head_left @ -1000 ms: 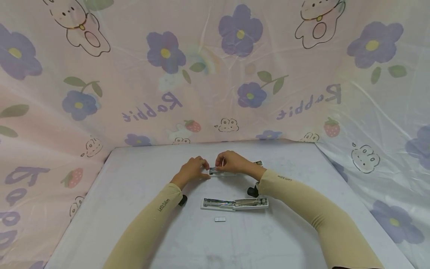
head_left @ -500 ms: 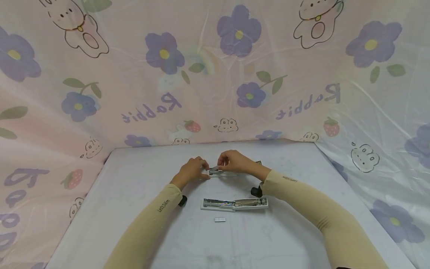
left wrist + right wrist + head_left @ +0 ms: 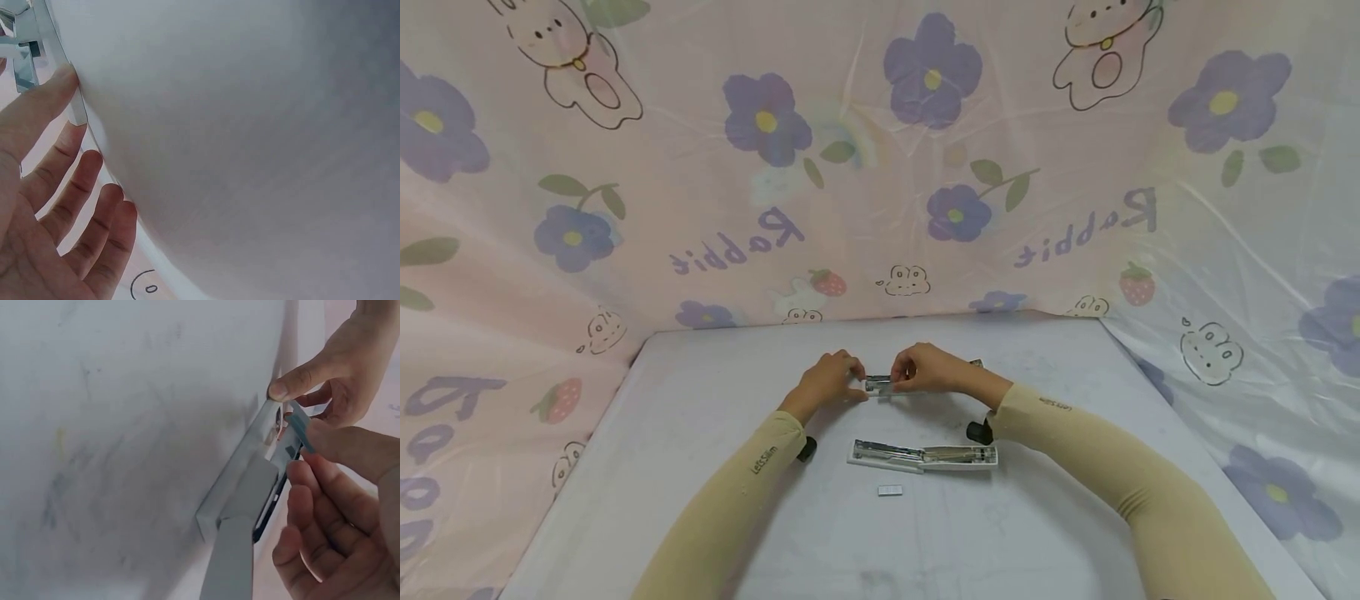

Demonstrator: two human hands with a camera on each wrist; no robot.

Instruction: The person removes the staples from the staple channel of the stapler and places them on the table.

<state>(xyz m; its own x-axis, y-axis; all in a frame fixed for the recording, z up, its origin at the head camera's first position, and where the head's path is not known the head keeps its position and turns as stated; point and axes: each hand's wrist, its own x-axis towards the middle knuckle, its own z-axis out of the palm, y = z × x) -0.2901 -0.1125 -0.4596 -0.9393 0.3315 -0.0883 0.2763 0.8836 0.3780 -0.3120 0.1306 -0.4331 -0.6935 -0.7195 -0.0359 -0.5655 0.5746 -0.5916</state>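
Observation:
Near the back of the table, an opened white stapler [image 3: 234,472] lies lengthwise from left to right. My left hand [image 3: 831,379] grips its left end, the thumb on the near side and the forefinger opposite, as the left wrist view shows; the other fingers extend past it. Over the stapler's metal channel, my right hand [image 3: 925,367] pinches a short grey strip of staples [image 3: 299,425] between thumb and forefinger. The strip's far end sits close to the channel near the left thumb. In the head view, the right hand covers the stapler's middle.
A second opened white stapler [image 3: 958,456] lies nearer on the white table [image 3: 737,517]. In front of it is another small staple strip [image 3: 890,491]. A patterned curtain [image 3: 865,208] rises behind the table and along both sides.
The right hand has shifted slightly right, and the strip, tilted up half a second ago, is now lower over the channel. The left hand stays at the stapler's end.

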